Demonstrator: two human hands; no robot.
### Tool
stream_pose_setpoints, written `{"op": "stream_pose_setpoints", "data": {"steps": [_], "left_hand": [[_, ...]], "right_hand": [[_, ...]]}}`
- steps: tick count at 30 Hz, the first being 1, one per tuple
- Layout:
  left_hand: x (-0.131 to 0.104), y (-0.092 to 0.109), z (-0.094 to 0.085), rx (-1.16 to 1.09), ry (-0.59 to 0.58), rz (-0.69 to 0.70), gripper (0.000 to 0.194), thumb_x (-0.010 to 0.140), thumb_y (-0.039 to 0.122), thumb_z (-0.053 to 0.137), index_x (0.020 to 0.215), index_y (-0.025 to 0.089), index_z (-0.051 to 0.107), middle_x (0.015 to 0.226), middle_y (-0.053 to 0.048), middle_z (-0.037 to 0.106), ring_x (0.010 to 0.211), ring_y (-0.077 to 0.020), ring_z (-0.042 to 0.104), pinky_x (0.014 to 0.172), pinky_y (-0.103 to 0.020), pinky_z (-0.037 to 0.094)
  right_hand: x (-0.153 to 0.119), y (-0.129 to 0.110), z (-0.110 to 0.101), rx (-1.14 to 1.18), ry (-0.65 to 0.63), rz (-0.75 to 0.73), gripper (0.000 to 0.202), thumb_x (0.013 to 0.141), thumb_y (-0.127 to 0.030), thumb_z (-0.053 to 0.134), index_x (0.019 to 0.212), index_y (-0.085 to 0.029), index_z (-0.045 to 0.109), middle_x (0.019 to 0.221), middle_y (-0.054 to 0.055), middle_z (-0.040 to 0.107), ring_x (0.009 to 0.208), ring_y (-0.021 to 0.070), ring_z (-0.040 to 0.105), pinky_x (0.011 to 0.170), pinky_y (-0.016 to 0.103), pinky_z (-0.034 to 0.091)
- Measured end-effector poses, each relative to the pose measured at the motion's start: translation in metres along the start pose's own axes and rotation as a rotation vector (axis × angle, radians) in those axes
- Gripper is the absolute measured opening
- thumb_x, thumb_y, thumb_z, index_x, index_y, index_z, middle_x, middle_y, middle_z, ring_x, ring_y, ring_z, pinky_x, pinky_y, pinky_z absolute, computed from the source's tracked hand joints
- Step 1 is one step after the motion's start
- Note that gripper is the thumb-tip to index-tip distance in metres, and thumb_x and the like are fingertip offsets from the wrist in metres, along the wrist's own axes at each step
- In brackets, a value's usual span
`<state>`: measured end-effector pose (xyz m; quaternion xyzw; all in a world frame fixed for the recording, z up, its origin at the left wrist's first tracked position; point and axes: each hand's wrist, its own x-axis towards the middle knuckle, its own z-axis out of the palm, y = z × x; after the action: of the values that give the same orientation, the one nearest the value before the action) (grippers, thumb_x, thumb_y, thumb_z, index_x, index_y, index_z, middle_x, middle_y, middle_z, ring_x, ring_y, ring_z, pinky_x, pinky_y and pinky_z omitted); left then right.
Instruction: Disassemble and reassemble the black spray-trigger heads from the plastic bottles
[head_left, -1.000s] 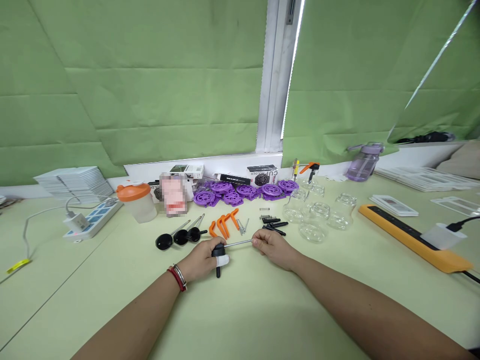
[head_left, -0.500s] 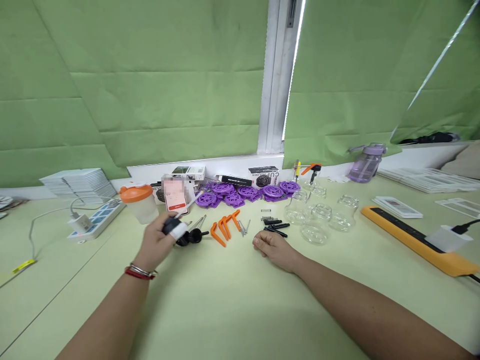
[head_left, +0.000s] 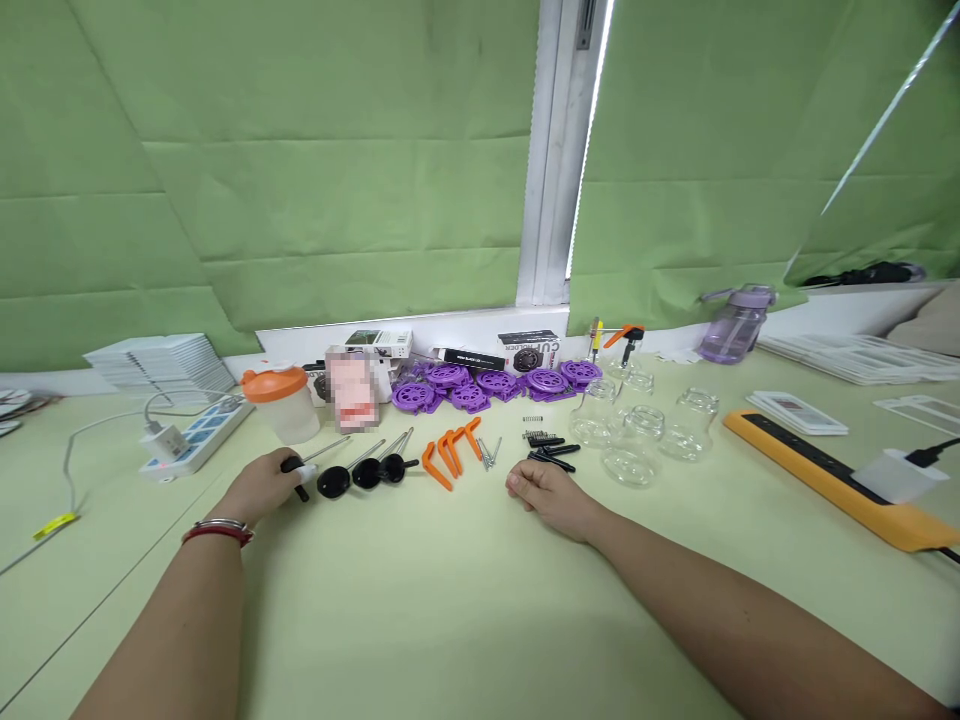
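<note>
My left hand (head_left: 264, 486) is low over the table at the left, its fingers closed round a black part (head_left: 301, 491) with a thin metal rod pointing away to the right. A white covering wraps one fingertip, and the hand hides much of the part. Just right of it lie a black round cap (head_left: 334, 483) and other black caps (head_left: 367, 474), with metal rods behind them. My right hand (head_left: 551, 498) rests on the table, loosely curled, with nothing seen in it. Beyond its fingers lie black tubes (head_left: 555, 453) and springs (head_left: 532, 419).
Orange levers (head_left: 448, 455) and screws (head_left: 489, 455) lie between the hands. Behind are purple wheel-like parts (head_left: 495, 384), a pixelated phone (head_left: 353, 390) and an orange-lidded cup (head_left: 289, 405). Glass jars (head_left: 634, 455) and an orange power strip (head_left: 832, 480) stand to the right.
My left hand has moved left and down from above the black caps, where it held a black cap. A cap now lies at the row's left end. My right hand stays put.
</note>
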<state>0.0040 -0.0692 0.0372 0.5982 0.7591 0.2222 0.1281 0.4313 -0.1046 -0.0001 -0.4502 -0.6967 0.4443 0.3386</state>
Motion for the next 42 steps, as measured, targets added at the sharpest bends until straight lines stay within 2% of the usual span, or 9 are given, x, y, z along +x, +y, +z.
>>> {"op": "stream_pose_setpoints", "data": {"steps": [7, 15, 22, 29, 32, 35, 38, 40, 42], "left_hand": [[-0.003, 0.010, 0.008, 0.031, -0.160, 0.047, 0.033, 0.060, 0.033, 0.051, 0.087, 0.018, 0.063, 0.080, -0.005, 0.067, 0.075, -0.0241, 0.062, 0.066, -0.031, 0.046], [-0.009, 0.020, 0.009, -0.224, -0.173, -0.011, 0.054, 0.054, 0.021, 0.053, 0.108, 0.017, 0.062, 0.117, -0.009, 0.062, 0.110, -0.0280, 0.055, 0.090, -0.036, 0.046], [-0.012, 0.022, 0.007, -0.300, -0.153, 0.009, 0.055, 0.055, 0.020, 0.051, 0.110, 0.018, 0.060, 0.123, -0.008, 0.057, 0.118, -0.0287, 0.048, 0.096, -0.039, 0.041], [-0.020, 0.036, -0.002, -0.240, -0.130, 0.092, 0.052, 0.060, 0.024, 0.050, 0.111, 0.024, 0.057, 0.122, -0.006, 0.055, 0.106, -0.0287, 0.051, 0.085, -0.039, 0.044], [-0.027, 0.046, -0.005, -0.267, -0.078, 0.233, 0.047, 0.063, 0.028, 0.054, 0.110, 0.026, 0.056, 0.125, -0.003, 0.053, 0.110, -0.0278, 0.047, 0.088, -0.036, 0.042], [-0.034, 0.060, -0.001, -0.322, 0.077, 0.359, 0.038, 0.067, 0.037, 0.057, 0.103, 0.023, 0.057, 0.116, -0.004, 0.056, 0.104, -0.0253, 0.049, 0.086, -0.033, 0.042], [-0.044, 0.077, 0.010, -0.335, 0.243, 0.340, 0.029, 0.071, 0.042, 0.056, 0.091, 0.021, 0.058, 0.094, -0.004, 0.057, 0.087, -0.0213, 0.053, 0.073, -0.030, 0.045], [-0.052, 0.090, 0.020, -0.335, 0.231, 0.398, 0.024, 0.073, 0.041, 0.055, 0.085, 0.020, 0.057, 0.084, -0.002, 0.055, 0.077, -0.0183, 0.053, 0.069, -0.029, 0.045], [-0.061, 0.103, 0.032, -0.349, 0.122, 0.510, 0.022, 0.075, 0.039, 0.056, 0.085, 0.020, 0.056, 0.078, -0.001, 0.055, 0.073, -0.0163, 0.052, 0.068, -0.028, 0.044]], "right_hand": [[0.000, 0.002, 0.000, -0.010, -0.007, -0.003, 0.035, 0.085, -0.049, 0.045, 0.076, -0.016, 0.053, 0.075, 0.001, 0.055, 0.058, 0.0095, 0.045, 0.057, 0.024, 0.038], [0.001, 0.008, -0.001, -0.030, -0.015, -0.021, 0.035, 0.085, -0.049, 0.044, 0.075, -0.017, 0.053, 0.069, 0.000, 0.053, 0.057, 0.0100, 0.045, 0.057, 0.023, 0.038], [0.001, 0.009, -0.001, -0.047, -0.017, -0.031, 0.033, 0.085, -0.048, 0.044, 0.072, -0.018, 0.051, 0.062, -0.003, 0.047, 0.054, 0.0096, 0.041, 0.054, 0.022, 0.036], [0.000, 0.007, 0.000, -0.056, -0.022, -0.025, 0.033, 0.085, -0.047, 0.044, 0.071, -0.018, 0.050, 0.058, -0.003, 0.044, 0.052, 0.0094, 0.038, 0.052, 0.022, 0.033], [0.001, 0.003, -0.001, -0.091, 0.002, -0.033, 0.028, 0.084, -0.042, 0.045, 0.074, -0.018, 0.052, 0.061, -0.002, 0.047, 0.054, 0.0103, 0.041, 0.052, 0.023, 0.033], [0.001, -0.004, -0.012, -0.267, 0.180, -0.036, 0.017, 0.080, -0.036, 0.052, 0.082, -0.019, 0.056, 0.068, 0.000, 0.052, 0.058, 0.0120, 0.044, 0.054, 0.024, 0.033], [0.000, -0.008, -0.029, -0.462, 0.367, 0.052, 0.013, 0.076, -0.031, 0.056, 0.085, -0.021, 0.058, 0.068, 0.000, 0.054, 0.059, 0.0132, 0.045, 0.053, 0.025, 0.030], [-0.001, -0.006, -0.039, -0.551, 0.385, 0.131, 0.011, 0.074, -0.027, 0.058, 0.083, -0.022, 0.059, 0.069, 0.001, 0.056, 0.058, 0.0134, 0.046, 0.052, 0.024, 0.027], [-0.001, -0.003, -0.043, -0.625, 0.360, 0.194, 0.011, 0.071, -0.025, 0.060, 0.081, -0.021, 0.060, 0.072, 0.003, 0.058, 0.059, 0.0141, 0.047, 0.052, 0.025, 0.026]]}}
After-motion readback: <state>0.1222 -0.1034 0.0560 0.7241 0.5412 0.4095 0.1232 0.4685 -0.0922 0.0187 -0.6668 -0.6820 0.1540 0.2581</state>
